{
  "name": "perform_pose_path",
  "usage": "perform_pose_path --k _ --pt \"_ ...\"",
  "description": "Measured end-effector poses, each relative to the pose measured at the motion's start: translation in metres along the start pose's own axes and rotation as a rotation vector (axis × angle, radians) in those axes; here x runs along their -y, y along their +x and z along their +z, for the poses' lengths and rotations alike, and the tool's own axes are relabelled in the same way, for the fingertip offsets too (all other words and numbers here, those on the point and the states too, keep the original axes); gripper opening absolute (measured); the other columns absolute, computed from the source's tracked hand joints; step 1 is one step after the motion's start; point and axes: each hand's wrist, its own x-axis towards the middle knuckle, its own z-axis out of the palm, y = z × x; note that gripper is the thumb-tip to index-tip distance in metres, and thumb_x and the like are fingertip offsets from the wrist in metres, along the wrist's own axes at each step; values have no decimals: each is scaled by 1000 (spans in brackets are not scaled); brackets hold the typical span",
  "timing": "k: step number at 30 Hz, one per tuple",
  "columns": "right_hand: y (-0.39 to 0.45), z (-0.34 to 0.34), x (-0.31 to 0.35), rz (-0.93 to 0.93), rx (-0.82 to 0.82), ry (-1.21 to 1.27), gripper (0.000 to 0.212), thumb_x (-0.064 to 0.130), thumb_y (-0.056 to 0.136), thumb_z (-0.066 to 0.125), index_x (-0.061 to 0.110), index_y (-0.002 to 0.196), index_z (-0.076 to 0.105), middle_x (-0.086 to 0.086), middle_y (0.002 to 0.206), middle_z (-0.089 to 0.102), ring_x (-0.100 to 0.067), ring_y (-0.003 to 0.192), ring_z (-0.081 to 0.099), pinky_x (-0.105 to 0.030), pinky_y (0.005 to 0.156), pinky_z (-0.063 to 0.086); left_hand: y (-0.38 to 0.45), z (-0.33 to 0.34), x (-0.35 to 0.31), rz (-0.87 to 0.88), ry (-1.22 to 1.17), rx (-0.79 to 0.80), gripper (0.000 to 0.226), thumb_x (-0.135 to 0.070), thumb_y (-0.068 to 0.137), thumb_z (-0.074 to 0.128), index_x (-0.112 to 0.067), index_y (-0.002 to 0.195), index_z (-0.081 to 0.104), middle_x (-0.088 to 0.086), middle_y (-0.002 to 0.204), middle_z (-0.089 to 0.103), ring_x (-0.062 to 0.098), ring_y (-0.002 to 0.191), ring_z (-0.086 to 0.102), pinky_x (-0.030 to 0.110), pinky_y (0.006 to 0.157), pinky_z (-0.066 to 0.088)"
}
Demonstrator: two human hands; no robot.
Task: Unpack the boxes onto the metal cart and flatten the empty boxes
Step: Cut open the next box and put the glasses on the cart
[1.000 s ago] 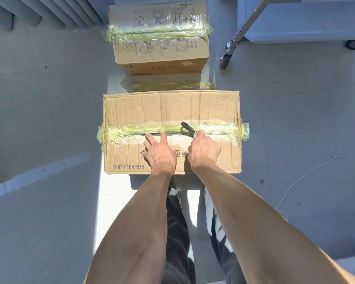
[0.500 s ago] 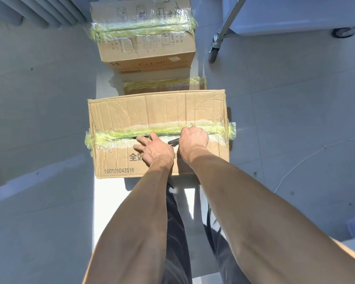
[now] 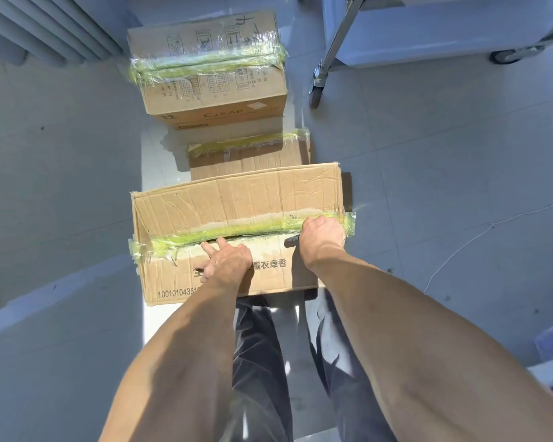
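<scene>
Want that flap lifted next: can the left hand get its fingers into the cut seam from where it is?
Probably yes. The left hand rests flat on the near flap with fingertips at the slit in the tape; nothing lies between.

Taped cardboard boxes (image 3: 237,199) on tiled floor (image 3: 444,161)

- Near box (image 3: 237,202): plain brown cardboard, dark printed characters and a number along the front flap.
- Tape (image 3: 237,229) across its seam: yellow-green, glossy, crinkled.
- Far box (image 3: 211,90): same brown, grey printed symbols, another yellow-green tape band.
- Floor (image 3: 444,170): pale grey tiles, one bright white sunlit strip.
- Trousers (image 3: 259,362): dark grey.
- Metal cart (image 3: 336,46): silver frame.
</scene>
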Motion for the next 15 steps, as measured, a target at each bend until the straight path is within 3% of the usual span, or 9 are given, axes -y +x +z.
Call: perform_pose_path --k 3,5,8,10,13,15 --pt "4 0 -23 75 25 12 35 3 94 50 11 127 54 -1 109 64 -20 102 66 -29 64 54 13 -1 7 55 39 -55 65 -42 101 35 -14 156 13 0 164 7 43 144 17 53 111 30" --pt "7 -2 -30 84 14 33 36 4 92 52 10 127 51 -2 112 62 -21 104 65 -29 61 50 16 -4 5 124 82 -155 60 -36 99 44 -14 151 24 4 161 15 39 137 29 52 105 36" --pt "9 -10 -27 86 -29 49 41 11 86 63 9 123 46 0 86 51 -18 84 62 -25 46 35 7 -8 -12 242 229 -330 56 -28 95 50 -20 147 30 20 157 20 35 132 36 48 100 38" --pt "9 -14 -22 96 -63 92 40 11 86 63 9 121 45 1 80 45 -16 75 57 -26 43 29 0 -7 -27 275 255 -360 55 -26 92 53 -21 143 34 26 151 23 35 129 36 48 99 38" --pt "5 -12 -14 116 -112 262 40 10 88 58 9 125 41 -6 99 57 -22 97 63 -31 59 40 -6 -12 -46 255 160 -359 44 -24 88 57 -18 131 46 22 137 32 33 123 37 47 99 38" --pt "2 -5 -7 125 -158 400 38 9 91 51 9 127 40 -8 100 60 -25 98 64 -32 67 39 -5 -21 -53 254 123 -397 31 -22 89 55 -17 119 54 19 128 39 33 117 39 44 97 37"
